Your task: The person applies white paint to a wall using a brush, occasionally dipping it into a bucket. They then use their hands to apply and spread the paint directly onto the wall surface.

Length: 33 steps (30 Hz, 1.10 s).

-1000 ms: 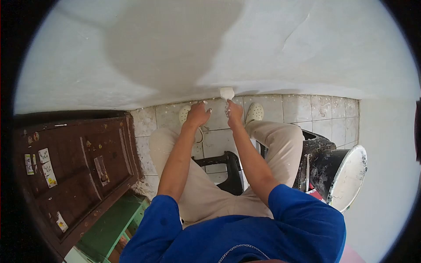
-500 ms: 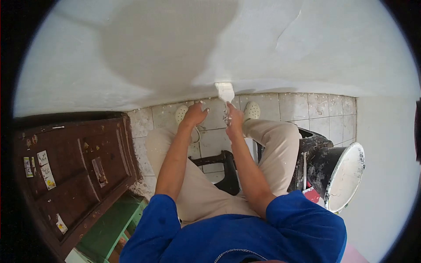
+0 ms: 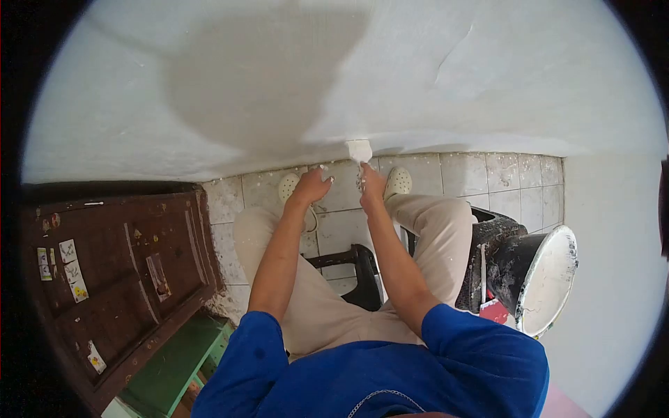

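Observation:
My right hand [image 3: 372,184] is wrapped round the handle of a putty knife [image 3: 359,151]. The knife's broad blade, coated white, lies against the lower part of the white wall [image 3: 411,76], just above the floor. White paste sticks to the fingers of that hand. To its left, my left hand [image 3: 311,186] hangs in front of the wall over one shoe, with spots of white paste on its fingertips. Its thumb stands apart from the fingers and nothing shows in it.
A black bucket [image 3: 512,268] with a white-smeared rim stands at the right, beside a dark stained stool [image 3: 488,240]. A brown wooden door [image 3: 125,265] with stickers and a green shelf [image 3: 167,369] are at the left. Tiled floor [image 3: 463,174] runs along the wall.
The putty knife and my right hand have shifted slightly down in view, and the blade appears more upright. My left hand has hardly moved. The view has shifted a little.

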Each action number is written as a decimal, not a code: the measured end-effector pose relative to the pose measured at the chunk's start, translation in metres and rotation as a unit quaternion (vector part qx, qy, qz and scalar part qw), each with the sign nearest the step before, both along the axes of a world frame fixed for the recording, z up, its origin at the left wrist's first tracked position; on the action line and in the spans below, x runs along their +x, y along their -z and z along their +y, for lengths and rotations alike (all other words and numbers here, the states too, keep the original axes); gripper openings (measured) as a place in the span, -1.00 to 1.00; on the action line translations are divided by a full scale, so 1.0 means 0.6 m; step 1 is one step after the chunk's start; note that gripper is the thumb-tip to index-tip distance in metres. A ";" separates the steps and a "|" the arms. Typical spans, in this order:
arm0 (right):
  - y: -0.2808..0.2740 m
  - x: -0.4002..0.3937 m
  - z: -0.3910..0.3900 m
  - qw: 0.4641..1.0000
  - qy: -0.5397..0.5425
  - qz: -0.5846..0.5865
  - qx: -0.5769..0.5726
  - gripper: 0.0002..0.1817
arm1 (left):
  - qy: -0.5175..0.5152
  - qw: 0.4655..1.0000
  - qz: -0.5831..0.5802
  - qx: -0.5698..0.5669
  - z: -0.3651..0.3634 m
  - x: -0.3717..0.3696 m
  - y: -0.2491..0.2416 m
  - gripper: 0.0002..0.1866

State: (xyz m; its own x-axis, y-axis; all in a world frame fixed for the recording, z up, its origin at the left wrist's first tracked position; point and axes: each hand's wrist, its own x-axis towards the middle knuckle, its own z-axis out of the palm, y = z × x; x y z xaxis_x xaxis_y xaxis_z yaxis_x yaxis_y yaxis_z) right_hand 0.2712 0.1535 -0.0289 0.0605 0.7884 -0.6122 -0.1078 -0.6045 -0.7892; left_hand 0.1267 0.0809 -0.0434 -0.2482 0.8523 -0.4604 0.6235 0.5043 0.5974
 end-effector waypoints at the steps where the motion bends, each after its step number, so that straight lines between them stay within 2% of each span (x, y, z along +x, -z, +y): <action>1: 0.002 -0.002 0.010 1.000 -0.012 0.025 0.015 -0.71 | 0.000 1.000 0.009 0.013 0.001 -0.002 0.003 -0.44; 5: -0.042 0.019 -0.024 0.996 -0.036 0.076 0.030 -0.79 | 0.009 0.999 -0.005 -0.034 0.006 -0.006 -0.004 -0.44; 7: -0.025 0.028 -0.032 0.998 -0.040 0.056 0.010 -0.79 | 0.012 1.000 0.000 -0.028 0.003 -0.005 0.006 -0.44; 10: 0.021 0.010 -0.021 0.999 -0.042 0.016 -0.012 -0.78 | -0.021 0.998 -0.058 -0.025 0.000 0.001 -0.005 -0.44; 12: 0.035 -0.013 0.006 0.999 -0.042 0.017 -0.002 -0.77 | -0.008 0.999 -0.034 -0.022 0.006 -0.005 -0.005 -0.46; 15: -0.002 0.000 -0.010 0.999 -0.035 0.030 0.007 -0.75 | -0.001 0.999 -0.037 -0.033 -0.017 0.005 0.004 -0.48; 17: -0.035 0.006 -0.021 0.999 -0.034 0.030 0.012 -0.71 | -0.003 0.999 -0.029 -0.014 0.010 -0.010 -0.003 -0.48; 23: -0.051 0.015 -0.020 0.996 -0.013 0.080 0.033 -0.74 | 0.011 1.000 -0.008 -0.011 0.006 0.002 -0.010 -0.48; 26: -0.108 0.009 -0.029 0.997 -0.001 0.065 0.036 -0.73 | 0.011 1.000 -0.001 -0.017 -0.003 0.002 0.006 -0.48; 29: -0.087 0.019 -0.032 0.998 -0.033 0.053 0.015 -0.75 | 0.017 0.999 -0.014 -0.044 0.006 0.003 -0.007 -0.46; 33: 0.033 0.017 -0.014 0.999 -0.025 0.020 -0.012 -0.76 | 0.007 1.000 -0.012 -0.023 0.004 0.002 -0.010 -0.45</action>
State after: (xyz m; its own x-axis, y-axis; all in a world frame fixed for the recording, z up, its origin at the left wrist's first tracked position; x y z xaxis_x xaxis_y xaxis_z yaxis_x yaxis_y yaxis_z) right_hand 0.2812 0.1452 -0.0486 -0.0041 0.7746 -0.6324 -0.1087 -0.6290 -0.7698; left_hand 0.1277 0.0833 -0.0374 -0.2258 0.8334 -0.5045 0.6164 0.5232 0.5885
